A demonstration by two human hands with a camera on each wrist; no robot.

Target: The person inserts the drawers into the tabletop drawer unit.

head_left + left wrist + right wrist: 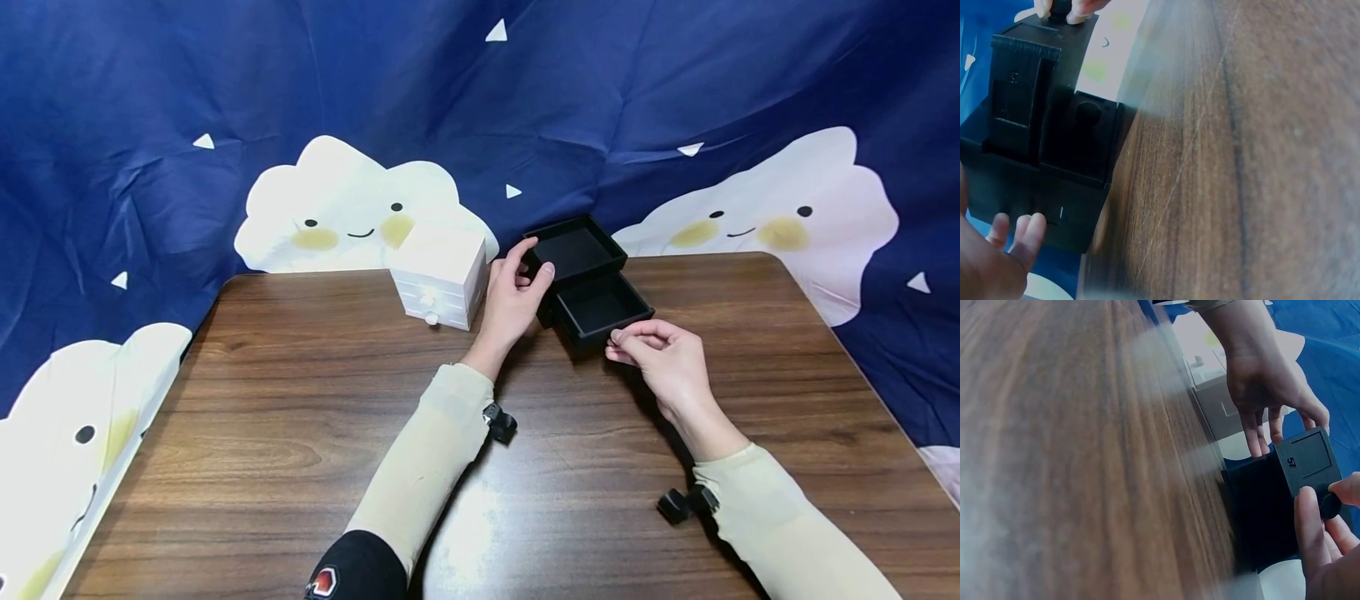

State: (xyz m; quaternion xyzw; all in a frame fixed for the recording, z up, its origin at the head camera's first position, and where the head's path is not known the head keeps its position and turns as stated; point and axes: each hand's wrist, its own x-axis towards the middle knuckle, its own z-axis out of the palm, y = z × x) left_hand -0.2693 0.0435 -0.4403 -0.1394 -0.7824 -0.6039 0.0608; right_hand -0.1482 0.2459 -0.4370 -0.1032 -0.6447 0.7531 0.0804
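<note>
A small black drawer box with a recessed top stands near the table's back edge. One drawer projects from its front toward the viewer. My right hand pinches the drawer's round knob between thumb and fingers, as the right wrist view shows closely. On the opposite side, my left hand rests its spread fingers against the box's left wall, near the top rim. The left wrist view shows those fingertips on the wall and a second knob on a lower, pushed-in drawer front.
A white drawer box with small knobs stands left of my left hand. The brown wooden table extends in front of both boxes. Behind it hangs a blue curtain printed with clouds, close to the back edge.
</note>
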